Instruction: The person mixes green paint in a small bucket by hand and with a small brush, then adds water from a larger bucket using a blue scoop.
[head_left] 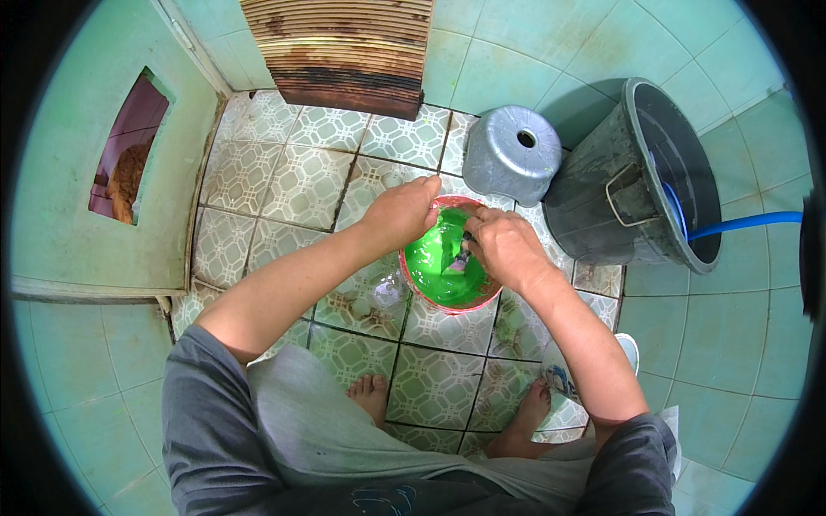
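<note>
A red bucket [453, 310] stands on the tiled floor in front of me, holding glossy bright green paint [428, 258]. My left hand [403, 211] is closed on the bucket's far left rim, its fingertips partly hidden. Over the right side of the bucket, my right hand [509, 247] grips a paintbrush [461, 258]. Its dark handle slants down and its lower end reaches the paint. Part of the handle is covered by my fingers.
Beyond the bucket sits an upturned grey plastic stool [509, 155]. A large dark bin [594, 202] leans at the right, with a blue hose [748, 225] running into it. Slatted wood [344, 56] rests against the far wall. A pale green door [77, 249] is at left.
</note>
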The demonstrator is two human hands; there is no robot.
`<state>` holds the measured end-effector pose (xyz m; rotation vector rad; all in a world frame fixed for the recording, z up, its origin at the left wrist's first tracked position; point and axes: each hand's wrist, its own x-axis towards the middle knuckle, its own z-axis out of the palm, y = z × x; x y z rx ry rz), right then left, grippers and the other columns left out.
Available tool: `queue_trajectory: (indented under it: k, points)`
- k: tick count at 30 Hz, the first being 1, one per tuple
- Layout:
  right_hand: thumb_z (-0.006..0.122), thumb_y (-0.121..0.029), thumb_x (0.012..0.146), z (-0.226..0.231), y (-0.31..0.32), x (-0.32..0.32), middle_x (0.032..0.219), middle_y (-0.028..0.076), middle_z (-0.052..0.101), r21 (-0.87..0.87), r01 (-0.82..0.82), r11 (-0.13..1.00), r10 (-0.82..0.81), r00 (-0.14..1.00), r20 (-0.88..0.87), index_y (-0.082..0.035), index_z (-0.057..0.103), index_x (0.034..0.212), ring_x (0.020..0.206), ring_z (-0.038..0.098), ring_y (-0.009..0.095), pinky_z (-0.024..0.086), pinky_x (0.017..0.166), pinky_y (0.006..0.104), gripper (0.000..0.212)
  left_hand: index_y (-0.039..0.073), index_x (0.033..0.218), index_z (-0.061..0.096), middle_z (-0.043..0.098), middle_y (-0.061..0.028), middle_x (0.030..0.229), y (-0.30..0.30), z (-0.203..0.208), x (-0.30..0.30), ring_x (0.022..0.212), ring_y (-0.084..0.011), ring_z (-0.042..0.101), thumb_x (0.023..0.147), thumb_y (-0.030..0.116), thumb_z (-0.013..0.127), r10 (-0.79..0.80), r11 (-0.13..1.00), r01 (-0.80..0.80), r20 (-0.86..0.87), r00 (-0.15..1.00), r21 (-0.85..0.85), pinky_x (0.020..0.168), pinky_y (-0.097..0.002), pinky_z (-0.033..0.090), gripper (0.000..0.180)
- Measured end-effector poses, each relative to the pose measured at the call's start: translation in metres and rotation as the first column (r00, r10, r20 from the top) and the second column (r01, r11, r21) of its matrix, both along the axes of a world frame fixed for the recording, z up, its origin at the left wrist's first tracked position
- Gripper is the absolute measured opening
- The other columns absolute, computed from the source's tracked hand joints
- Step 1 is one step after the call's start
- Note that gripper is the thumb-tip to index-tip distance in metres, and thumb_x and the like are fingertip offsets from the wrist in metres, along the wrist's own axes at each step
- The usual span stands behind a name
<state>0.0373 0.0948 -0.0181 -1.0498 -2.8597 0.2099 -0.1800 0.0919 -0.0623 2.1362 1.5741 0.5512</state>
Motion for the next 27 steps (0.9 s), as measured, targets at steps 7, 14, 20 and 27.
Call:
queue_trajectory:
  k: [7,14,20,27]
  points:
    - [0.072,-0.021,0.081,0.003,0.004,-0.003,0.094,0.013,0.068,0.161,0.053,0.986,-0.053,0.999,-0.007,-0.003,0.068,0.092,0.092,0.066,0.029,0.052,0.083,0.0416,0.021,0.004,0.104,0.050,0.062,-0.0197,0.100,-0.001,0.002,-0.001,0.094,-0.0392,0.064,0.088,0.016,0.066,0.007,1.000,-0.007,0.001,1.000,-0.026,0.079,-0.0488,0.050,0.026]
    - [0.070,-0.015,0.083,-0.002,-0.008,-0.016,0.093,0.017,0.067,0.067,0.150,0.986,-0.141,0.982,-0.125,-0.001,0.066,0.092,0.089,0.066,0.034,0.053,0.081,0.0447,0.017,0.001,0.104,0.048,0.064,-0.0205,0.099,0.000,0.002,-0.001,0.095,-0.0391,0.065,0.086,0.014,0.065,-0.016,1.000,0.016,-0.021,1.000,-0.019,0.080,-0.0490,0.052,0.028]
    - [0.068,-0.014,0.085,-0.004,-0.021,-0.024,0.095,0.021,0.066,-0.203,0.109,0.973,-0.150,0.968,-0.203,0.002,0.064,0.092,0.092,0.066,0.039,0.053,0.083,0.0478,0.018,0.004,0.104,0.049,0.062,-0.0192,0.099,-0.001,-0.004,-0.002,0.094,-0.0395,0.063,0.087,0.015,0.066,0.002,1.000,-0.002,0.017,1.000,-0.002,0.078,-0.0492,0.050,0.026]
    - [0.068,-0.014,0.083,0.002,-0.013,-0.007,0.094,0.019,0.067,0.012,0.084,0.996,-0.085,0.995,0.045,0.001,0.065,0.091,0.089,0.068,0.035,0.055,0.081,0.0445,0.017,0.004,0.104,0.049,0.062,-0.0191,0.098,-0.001,-0.007,-0.002,0.093,-0.0391,0.063,0.087,0.016,0.066,-0.003,1.000,0.002,0.018,1.000,0.030,0.077,-0.0490,0.050,0.026]
